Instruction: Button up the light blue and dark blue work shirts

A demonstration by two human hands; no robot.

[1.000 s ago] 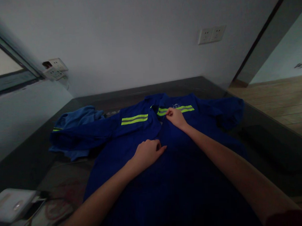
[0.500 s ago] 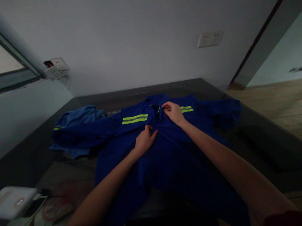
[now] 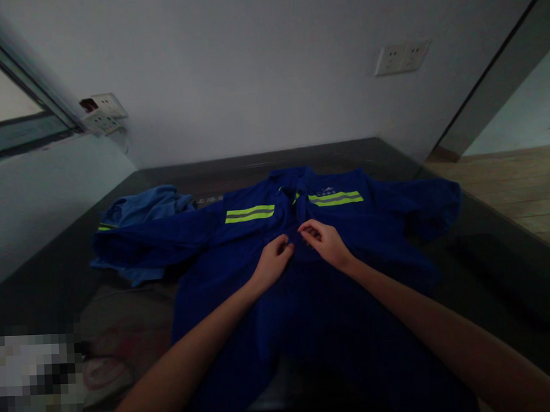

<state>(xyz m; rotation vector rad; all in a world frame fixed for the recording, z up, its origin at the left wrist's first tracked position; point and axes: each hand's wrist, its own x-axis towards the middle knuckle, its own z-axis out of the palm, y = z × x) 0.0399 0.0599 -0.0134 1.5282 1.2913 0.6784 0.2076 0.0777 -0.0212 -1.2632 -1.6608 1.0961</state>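
Note:
A dark blue work jacket (image 3: 315, 301) with yellow-green reflective stripes (image 3: 250, 214) lies front-up on a dark table (image 3: 237, 168), sleeves spread to both sides. My left hand (image 3: 274, 262) and my right hand (image 3: 324, 241) meet at the jacket's centre front, just below the stripes. Both pinch the fabric along the front opening, fingers closed on the cloth. What lies between the fingertips is too small to make out.
A lighter blue garment (image 3: 141, 209) is bunched at the far left, under the jacket's sleeve. Wall sockets (image 3: 401, 58) and a corner socket (image 3: 103, 111) sit above the table. A blurred pale object (image 3: 31, 374) rests near left. A wooden floor (image 3: 524, 183) lies right.
My right hand has come down from the collar to the mid-chest. My left hand has moved up and to the right to meet it at the front opening.

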